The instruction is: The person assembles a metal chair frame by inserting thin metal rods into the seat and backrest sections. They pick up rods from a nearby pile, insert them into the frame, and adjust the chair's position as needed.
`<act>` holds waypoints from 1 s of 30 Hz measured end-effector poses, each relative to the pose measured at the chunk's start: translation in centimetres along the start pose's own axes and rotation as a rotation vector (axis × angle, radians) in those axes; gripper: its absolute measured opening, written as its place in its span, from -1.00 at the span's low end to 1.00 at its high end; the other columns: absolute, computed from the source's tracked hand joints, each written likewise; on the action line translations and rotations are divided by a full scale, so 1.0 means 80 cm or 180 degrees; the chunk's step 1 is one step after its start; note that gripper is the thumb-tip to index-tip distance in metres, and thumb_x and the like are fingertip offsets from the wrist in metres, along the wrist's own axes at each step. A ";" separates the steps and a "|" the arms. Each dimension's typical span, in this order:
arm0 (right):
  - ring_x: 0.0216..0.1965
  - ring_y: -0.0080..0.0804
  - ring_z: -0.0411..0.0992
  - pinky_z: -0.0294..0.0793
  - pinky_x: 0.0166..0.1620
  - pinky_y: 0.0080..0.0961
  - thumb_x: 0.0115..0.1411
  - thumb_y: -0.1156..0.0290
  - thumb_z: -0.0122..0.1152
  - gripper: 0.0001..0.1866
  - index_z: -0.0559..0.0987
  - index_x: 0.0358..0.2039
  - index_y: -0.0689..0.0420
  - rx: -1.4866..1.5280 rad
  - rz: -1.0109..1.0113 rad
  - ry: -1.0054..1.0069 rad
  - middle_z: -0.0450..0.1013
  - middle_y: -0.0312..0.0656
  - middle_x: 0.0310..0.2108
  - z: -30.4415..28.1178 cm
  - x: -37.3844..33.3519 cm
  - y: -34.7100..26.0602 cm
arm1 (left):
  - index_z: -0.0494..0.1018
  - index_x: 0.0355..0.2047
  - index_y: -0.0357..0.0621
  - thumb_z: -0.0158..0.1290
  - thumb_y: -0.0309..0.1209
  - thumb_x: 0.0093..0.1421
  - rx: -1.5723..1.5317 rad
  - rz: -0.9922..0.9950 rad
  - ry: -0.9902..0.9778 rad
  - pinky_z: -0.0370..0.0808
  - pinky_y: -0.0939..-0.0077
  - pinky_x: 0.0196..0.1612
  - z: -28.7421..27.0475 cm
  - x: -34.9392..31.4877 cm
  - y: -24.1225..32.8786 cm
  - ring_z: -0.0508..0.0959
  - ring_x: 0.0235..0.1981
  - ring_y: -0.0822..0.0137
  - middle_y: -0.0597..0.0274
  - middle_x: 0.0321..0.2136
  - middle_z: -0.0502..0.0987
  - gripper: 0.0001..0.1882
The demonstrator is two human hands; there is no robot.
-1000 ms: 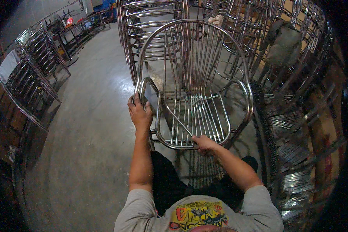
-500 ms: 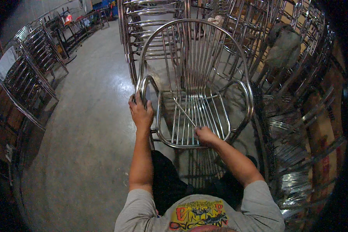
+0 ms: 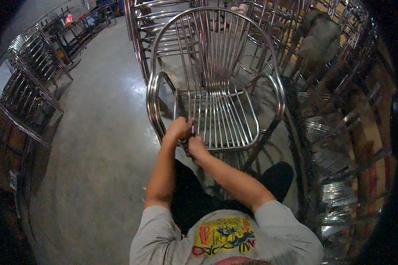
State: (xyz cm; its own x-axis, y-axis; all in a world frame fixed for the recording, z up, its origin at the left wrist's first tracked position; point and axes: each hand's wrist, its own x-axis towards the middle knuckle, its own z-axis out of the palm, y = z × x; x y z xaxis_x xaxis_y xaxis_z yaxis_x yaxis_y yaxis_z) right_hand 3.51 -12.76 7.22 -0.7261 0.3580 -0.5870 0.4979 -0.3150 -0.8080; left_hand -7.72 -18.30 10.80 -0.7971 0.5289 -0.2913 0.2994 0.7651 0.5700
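Note:
A shiny metal-tube armchair frame point(image 3: 213, 93) stands upright before me, with a rounded back, looped arms and a seat of thin bars. At the front left corner of its seat, my left hand point(image 3: 180, 128) is closed; its fingers hide whatever they grip. Close beside it and a little nearer, my right hand point(image 3: 197, 147) forms a fist. A short piece of a thin rod point(image 3: 193, 129) shows above that fist, between my hands. Most of the rod is hidden.
Stacked metal chair frames point(image 3: 161, 33) stand right behind the armchair. More chair stacks point(image 3: 28, 90) line the left side. On the right are many metal tubes point(image 3: 336, 198) and a grey-green cloth point(image 3: 320, 37) hanging on frames. A cluttered bench point(image 3: 82, 24) stands far left.
My left hand has left the chair's left arm and come down to the seat's front corner. My right hand has moved left to meet it. The view has shifted slightly.

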 end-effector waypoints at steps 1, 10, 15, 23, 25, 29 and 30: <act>-0.59 -0.39 0.35 0.31 -0.59 -0.37 0.27 0.23 -0.06 -0.73 0.44 -0.22 0.17 -0.0260 -0.0421 -0.0032 0.39 -0.18 -0.52 0.006 -0.004 0.002 | 0.48 -0.25 -0.49 -0.05 0.03 0.23 -0.0109 0.0287 0.0107 0.41 0.02 0.00 0.011 0.009 -0.012 0.51 -0.11 -0.29 -0.42 -0.27 0.52 -0.37; 0.09 0.06 0.28 0.17 0.19 0.03 0.14 0.13 0.14 -0.49 0.41 0.04 0.15 -0.3882 -0.3053 0.1050 0.34 0.18 0.01 -0.072 -0.054 0.034 | 0.40 -0.43 -0.32 -0.07 -0.36 0.22 -0.2811 -0.0235 0.0314 0.33 0.34 -0.66 0.057 0.038 -0.057 0.35 -0.72 0.32 0.23 -0.66 0.38 -0.77; 0.08 0.01 0.21 0.10 0.17 -0.02 0.03 0.21 0.24 -0.45 0.44 0.06 0.09 -0.3745 -0.3378 0.1022 0.32 0.04 -0.01 -0.094 -0.043 0.066 | 0.40 -0.35 -0.28 -0.07 -0.38 0.26 -0.3015 -0.0150 0.0475 0.28 0.41 -0.67 0.079 0.060 -0.059 0.30 -0.74 0.37 0.32 -0.69 0.31 -0.81; -0.02 -0.07 0.23 0.14 0.06 -0.10 -0.03 0.34 0.27 -0.54 0.50 -0.05 0.08 -0.3085 -0.3667 0.0877 0.33 -0.10 -0.11 -0.099 -0.044 0.066 | 0.53 -0.38 -0.27 0.11 -0.35 0.11 -0.1771 -0.0570 0.1246 0.42 0.28 -0.58 0.093 0.112 -0.071 0.48 -0.67 0.27 0.11 -0.61 0.53 -0.80; -0.03 -0.07 0.25 0.16 0.06 -0.10 -0.03 0.34 0.26 -0.55 0.50 -0.06 0.10 -0.3086 -0.3707 0.0907 0.33 -0.11 -0.11 -0.099 -0.046 0.066 | 0.52 -0.38 -0.27 0.13 -0.36 0.10 -0.2078 -0.0483 0.1093 0.42 0.25 -0.57 0.090 0.103 -0.062 0.48 -0.67 0.25 0.11 -0.63 0.52 -0.80; -0.04 -0.10 0.27 0.17 0.03 -0.12 -0.02 0.35 0.25 -0.57 0.50 -0.08 0.08 -0.3079 -0.3814 0.0966 0.34 -0.11 -0.12 -0.097 -0.045 0.072 | 0.53 -0.40 -0.28 0.15 -0.35 0.10 -0.2350 -0.0386 0.1088 0.40 0.32 -0.59 0.086 0.096 -0.040 0.48 -0.68 0.31 0.15 -0.63 0.52 -0.79; -0.04 -0.11 0.26 0.16 0.02 -0.13 -0.01 0.35 0.25 -0.58 0.51 -0.08 0.06 -0.3018 -0.3830 0.1012 0.33 -0.12 -0.13 -0.096 -0.044 0.074 | 0.54 -0.40 -0.29 0.13 -0.36 0.11 -0.2016 -0.0316 0.1258 0.40 0.34 -0.60 0.087 0.099 -0.039 0.47 -0.68 0.33 0.16 -0.63 0.52 -0.80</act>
State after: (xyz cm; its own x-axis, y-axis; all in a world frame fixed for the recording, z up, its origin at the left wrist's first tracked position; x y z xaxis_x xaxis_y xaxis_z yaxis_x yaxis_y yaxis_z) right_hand 12.65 -9.09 4.12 -0.8367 0.1852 0.5154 -0.0851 0.8857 -0.4564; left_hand -11.37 -13.94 1.37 -0.9692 0.2060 -0.1351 -0.0476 0.3817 0.9231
